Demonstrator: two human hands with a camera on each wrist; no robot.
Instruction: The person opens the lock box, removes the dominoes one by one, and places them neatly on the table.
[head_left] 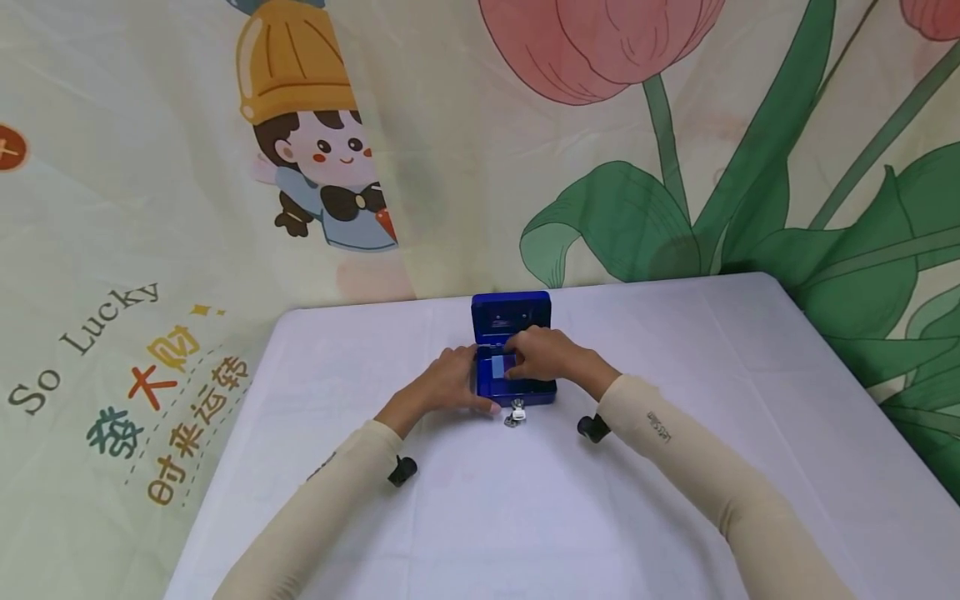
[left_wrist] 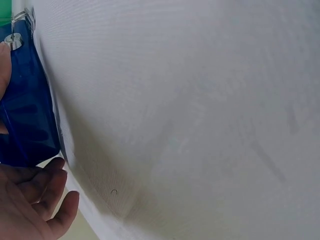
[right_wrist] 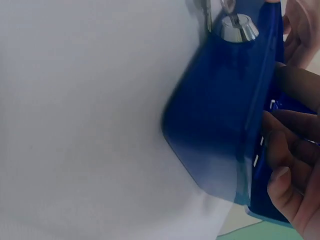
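Note:
A small blue metal box (head_left: 517, 392) stands open on the white table (head_left: 525, 517), its lid (head_left: 512, 315) raised at the back. A key with a ring (head_left: 514, 412) hangs from the front lock (right_wrist: 239, 27). My left hand (head_left: 450, 383) rests against the box's left side with relaxed fingers (left_wrist: 45, 195) and the thumb along the front wall (left_wrist: 25, 115). My right hand (head_left: 551, 354) reaches over the right rim into the box (right_wrist: 220, 125). Its curled fingers (right_wrist: 290, 185) hold a light-blue sheet (head_left: 497, 365) inside.
A printed curtain (head_left: 187, 208) with a cartoon figure and tulips hangs behind and to the left of the table. The table's right edge (head_left: 862, 400) runs diagonally. White cloth spreads on all sides of the box.

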